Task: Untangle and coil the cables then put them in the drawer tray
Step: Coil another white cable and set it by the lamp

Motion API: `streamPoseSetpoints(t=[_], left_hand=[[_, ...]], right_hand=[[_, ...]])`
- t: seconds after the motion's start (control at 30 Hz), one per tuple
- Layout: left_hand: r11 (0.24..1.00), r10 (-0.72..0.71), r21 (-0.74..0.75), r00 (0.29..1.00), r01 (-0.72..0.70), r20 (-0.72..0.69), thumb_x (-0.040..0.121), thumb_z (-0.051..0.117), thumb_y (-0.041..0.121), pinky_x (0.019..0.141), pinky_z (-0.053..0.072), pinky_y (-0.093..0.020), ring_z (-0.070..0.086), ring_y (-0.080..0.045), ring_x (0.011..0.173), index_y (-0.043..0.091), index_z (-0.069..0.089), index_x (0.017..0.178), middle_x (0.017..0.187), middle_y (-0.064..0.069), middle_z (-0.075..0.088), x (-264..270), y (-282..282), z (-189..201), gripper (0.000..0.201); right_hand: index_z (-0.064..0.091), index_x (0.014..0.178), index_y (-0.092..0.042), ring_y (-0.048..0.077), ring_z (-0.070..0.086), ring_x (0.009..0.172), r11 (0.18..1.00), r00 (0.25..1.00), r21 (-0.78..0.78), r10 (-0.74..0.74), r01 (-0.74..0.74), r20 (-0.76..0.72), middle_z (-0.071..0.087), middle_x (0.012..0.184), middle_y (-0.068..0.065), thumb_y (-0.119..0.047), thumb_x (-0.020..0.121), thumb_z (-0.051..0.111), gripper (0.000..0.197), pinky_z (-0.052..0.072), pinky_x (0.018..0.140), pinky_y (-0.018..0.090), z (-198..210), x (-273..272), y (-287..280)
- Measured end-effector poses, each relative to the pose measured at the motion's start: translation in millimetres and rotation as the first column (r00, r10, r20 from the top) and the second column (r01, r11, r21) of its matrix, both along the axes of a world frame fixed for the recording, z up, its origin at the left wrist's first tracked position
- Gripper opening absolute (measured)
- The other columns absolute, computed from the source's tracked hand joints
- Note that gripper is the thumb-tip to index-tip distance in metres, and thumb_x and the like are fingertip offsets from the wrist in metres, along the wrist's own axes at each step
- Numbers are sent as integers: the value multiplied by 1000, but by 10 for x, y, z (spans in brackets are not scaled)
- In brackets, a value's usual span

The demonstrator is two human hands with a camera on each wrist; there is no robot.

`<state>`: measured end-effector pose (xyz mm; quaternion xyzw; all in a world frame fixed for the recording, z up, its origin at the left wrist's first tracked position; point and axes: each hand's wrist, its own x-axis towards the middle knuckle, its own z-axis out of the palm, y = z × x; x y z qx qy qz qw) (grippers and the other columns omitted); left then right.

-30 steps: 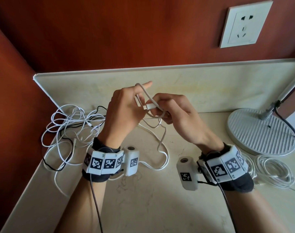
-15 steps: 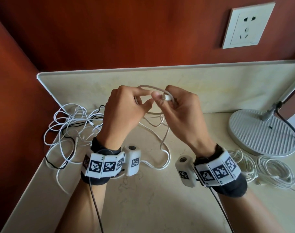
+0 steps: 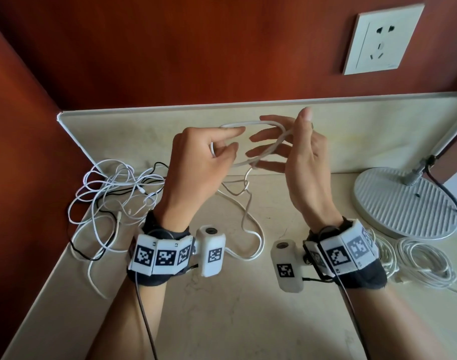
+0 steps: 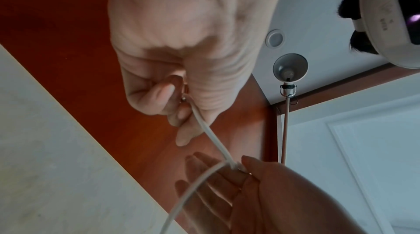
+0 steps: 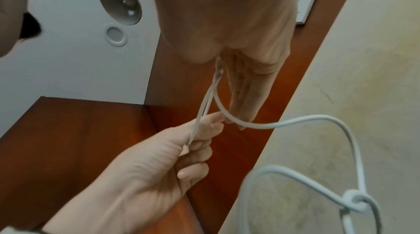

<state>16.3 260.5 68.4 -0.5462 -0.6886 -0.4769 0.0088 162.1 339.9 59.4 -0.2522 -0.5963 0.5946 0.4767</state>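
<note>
Head view: left hand (image 3: 196, 157) is pinching the white cable (image 3: 250, 123); right hand (image 3: 297, 154), fingers now spread, is widening the first coil loop toward 3 o'clock.

Tangled cables (image 3: 113, 201) left on counter (image 3: 222, 320), lamp base (image 3: 404, 203) right, coiled cable (image 3: 425, 263) before it

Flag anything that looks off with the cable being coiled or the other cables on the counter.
The white cable stretched between both hands still carries a tight knot in its hanging part, so it would not coil cleanly yet. At the counter's left corner, a pile of white and black cables remains tangled.
</note>
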Motion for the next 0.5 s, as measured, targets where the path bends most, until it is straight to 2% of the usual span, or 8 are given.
streamPoseSetpoints(t=[0.07, 0.13, 0.2, 0.3, 0.37, 0.43, 0.5], left_hand=[[999, 3, 44, 1000, -2, -16, 92, 70, 7, 64, 32, -7, 36, -2, 51, 21, 78, 118, 53, 8, 42, 2, -2, 10, 31], [997, -8, 80, 999, 11, -41, 93, 68, 7, 63, 35, -13, 39, -3, 54, 21, 77, 119, 57, 6, 45, 16, -1, 19, 31], [994, -59, 89, 995, 66, -81, 96, 67, 8, 59, 31, -15, 38, -5, 55, 20, 76, 121, 60, 1, 46, 45, -3, 30, 29], [989, -112, 80, 985, 124, -131, 99, 65, 7, 56, 25, -14, 35, -8, 56, 19, 76, 121, 63, -3, 42, 61, 18, 18, 28], [993, -102, 40, 982, 110, -161, 98, 64, 3, 55, 23, -15, 34, -9, 56, 21, 76, 121, 64, -2, 37, 49, 50, -12, 31], [994, -109, -32, 969, 105, -221, 98, 63, 0, 55, 24, -16, 35, -11, 58, 24, 75, 124, 69, 0, 35, 25, 69, -45, 37], [992, -115, -90, 954, 94, -276, 99, 59, -2, 56, 31, -23, 38, -12, 61, 25, 73, 128, 74, -1, 37, -19, 81, -76, 42]], right_hand=[[72, 108, -1, 33, 77, 76, 1000, 999, -19, -16, 16, -41, 75, 83, 17, -42, 114, 21, 66, 64, 70, 45, -3, 3, 29], [72, 99, 3, 37, 74, 69, 998, 997, -62, -9, 4, -77, 73, 75, 20, -42, 115, 22, 68, 62, 67, 42, -24, -12, 61], [72, 93, 3, 34, 68, 59, 992, 993, -127, 8, -23, -119, 68, 67, 19, -42, 114, 24, 69, 57, 62, 39, -49, -9, 114], [68, 94, -1, 29, 57, 53, 978, 985, -165, 107, -129, -135, 61, 64, 16, -47, 113, 23, 68, 50, 59, 40, -65, 22, 195], [65, 96, -5, 27, 48, 46, 965, 974, -155, 198, -213, -108, 54, 60, 13, -53, 112, 19, 68, 43, 56, 38, -82, 27, 209], [63, 96, -7, 22, 32, 38, 949, 962, -155, 269, -273, -51, 43, 49, 9, -57, 110, 16, 69, 34, 50, 32, -101, 11, 201], [61, 95, -8, 17, 21, 38, 932, 945, -183, 326, -314, 37, 33, 46, 5, -59, 109, 17, 69, 25, 46, 25, -111, -10, 183]])
